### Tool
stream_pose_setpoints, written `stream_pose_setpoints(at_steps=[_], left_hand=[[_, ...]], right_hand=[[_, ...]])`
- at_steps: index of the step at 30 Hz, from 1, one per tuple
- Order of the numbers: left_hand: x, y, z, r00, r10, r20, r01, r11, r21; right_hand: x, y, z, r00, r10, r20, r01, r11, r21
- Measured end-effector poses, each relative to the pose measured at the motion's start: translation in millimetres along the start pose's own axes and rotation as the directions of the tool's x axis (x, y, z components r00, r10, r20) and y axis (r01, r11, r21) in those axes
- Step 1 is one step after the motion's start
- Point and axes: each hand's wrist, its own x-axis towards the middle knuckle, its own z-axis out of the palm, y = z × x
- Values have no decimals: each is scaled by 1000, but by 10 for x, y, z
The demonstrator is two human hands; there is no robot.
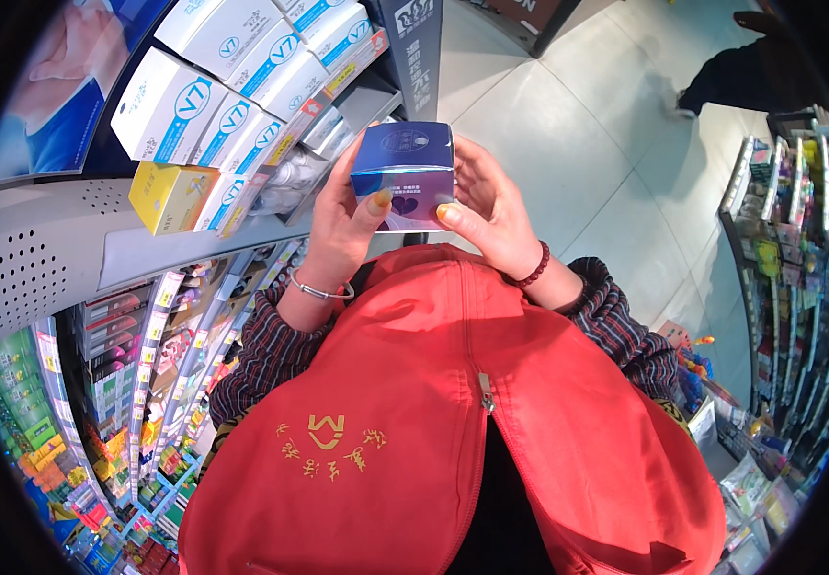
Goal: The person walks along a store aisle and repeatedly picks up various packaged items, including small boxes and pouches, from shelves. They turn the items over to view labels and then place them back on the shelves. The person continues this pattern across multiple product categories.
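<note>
Between both hands, in front of the red vest, is a dark blue and purple cardboard box [403, 176]. My left hand [346, 208] grips its left side, the thumb on the front face. On the box's right side is my right hand [490, 208], its thumb near the lower front corner and its fingers partly hidden behind. The box looks closed, its lid side facing up. To the left, white and blue boxes [170, 108] stand stacked on a display shelf, with a yellow box [170, 198] at their near end.
Clear-wrapped white items [292, 176] lie in a shelf compartment just left of my left hand. Lower left, tall shelves [148, 359] hold many small packages. Another stocked rack [780, 251] stands across the tiled floor [587, 151]. A person in dark clothing [737, 72] is at the upper right.
</note>
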Motion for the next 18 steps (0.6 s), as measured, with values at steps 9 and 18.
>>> stream_pose_setpoints(at_steps=[9,18], left_hand=[[64,21,-2,1000,1,12,-2,996,86],[103,6,12,1000,-26,7,25,993,112]], right_hand=[[25,-13,-28,996,93,8,-93,990,105],[28,-23,-40,994,111,-16,-108,986,130]])
